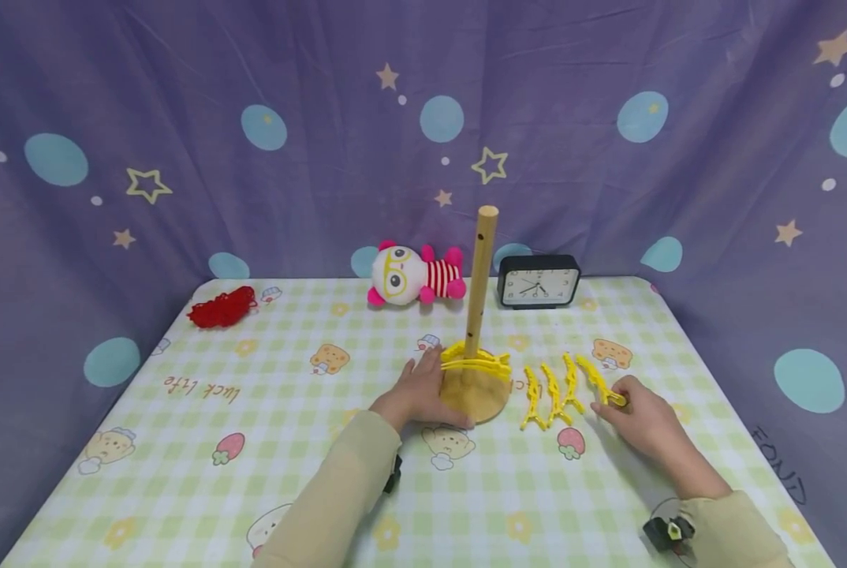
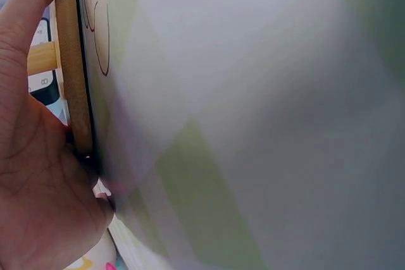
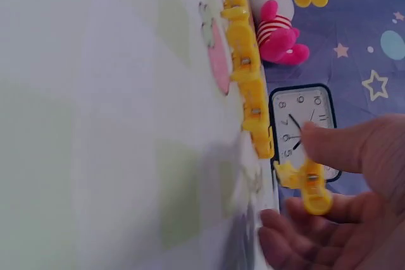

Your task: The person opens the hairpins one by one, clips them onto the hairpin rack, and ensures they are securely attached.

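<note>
A wooden stand has an upright post (image 1: 482,276) on a round base (image 1: 476,398). My left hand (image 1: 423,390) grips the base from the left, its thumb along the near edge; in the left wrist view the palm lies against the base rim (image 2: 74,86). Yellow plastic pieces (image 1: 475,363) sit around the foot of the post. On the right, my right hand (image 1: 643,414) pinches one end of a yellow spring clip (image 1: 594,375) between thumb and fingers; this clip (image 3: 312,188) also shows in the right wrist view. Three similar clips (image 1: 553,394) lie in a row between the stand and that hand.
Behind the stand lie a pink and white plush toy (image 1: 405,276) and a black desk clock (image 1: 539,282). A red bundle (image 1: 223,308) rests at the far left. A checked cloth (image 1: 253,434) covers the table, and a purple curtain (image 1: 324,158) hangs behind.
</note>
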A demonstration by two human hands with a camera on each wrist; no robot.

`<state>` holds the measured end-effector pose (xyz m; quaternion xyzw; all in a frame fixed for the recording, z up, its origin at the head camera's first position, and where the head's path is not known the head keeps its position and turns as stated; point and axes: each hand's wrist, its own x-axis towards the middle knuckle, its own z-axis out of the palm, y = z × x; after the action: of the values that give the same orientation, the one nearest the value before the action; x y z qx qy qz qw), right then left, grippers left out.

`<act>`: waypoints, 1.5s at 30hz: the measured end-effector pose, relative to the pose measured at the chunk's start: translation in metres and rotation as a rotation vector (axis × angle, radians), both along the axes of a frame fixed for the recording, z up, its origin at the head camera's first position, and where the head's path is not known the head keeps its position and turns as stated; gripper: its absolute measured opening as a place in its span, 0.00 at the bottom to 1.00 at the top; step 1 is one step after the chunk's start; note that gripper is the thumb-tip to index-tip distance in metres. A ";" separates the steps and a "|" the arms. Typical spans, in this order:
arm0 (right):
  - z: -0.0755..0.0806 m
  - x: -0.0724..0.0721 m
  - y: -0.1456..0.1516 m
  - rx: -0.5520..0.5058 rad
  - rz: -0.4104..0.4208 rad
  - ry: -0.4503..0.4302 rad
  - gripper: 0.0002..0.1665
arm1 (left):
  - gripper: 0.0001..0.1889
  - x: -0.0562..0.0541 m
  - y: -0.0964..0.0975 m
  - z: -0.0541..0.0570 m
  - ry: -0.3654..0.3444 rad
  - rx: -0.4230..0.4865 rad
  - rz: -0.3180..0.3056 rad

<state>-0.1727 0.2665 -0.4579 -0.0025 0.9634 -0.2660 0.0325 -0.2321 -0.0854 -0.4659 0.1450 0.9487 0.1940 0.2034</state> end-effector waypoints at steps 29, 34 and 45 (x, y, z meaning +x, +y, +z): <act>0.029 -0.009 -0.061 -0.187 -0.025 0.443 0.16 | 0.69 0.001 0.000 0.001 0.024 -0.011 -0.020; 0.028 -0.018 -0.081 -0.190 -0.006 0.414 0.16 | 0.69 0.001 0.000 0.001 0.034 -0.017 -0.023; 0.022 -0.033 -0.123 -0.182 0.111 0.496 0.15 | 0.71 0.000 0.000 0.001 0.025 -0.018 -0.006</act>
<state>-0.2057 0.1432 -0.4357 -0.1233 0.9125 -0.3406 -0.1902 -0.2318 -0.0850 -0.4649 0.1487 0.9524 0.1830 0.1933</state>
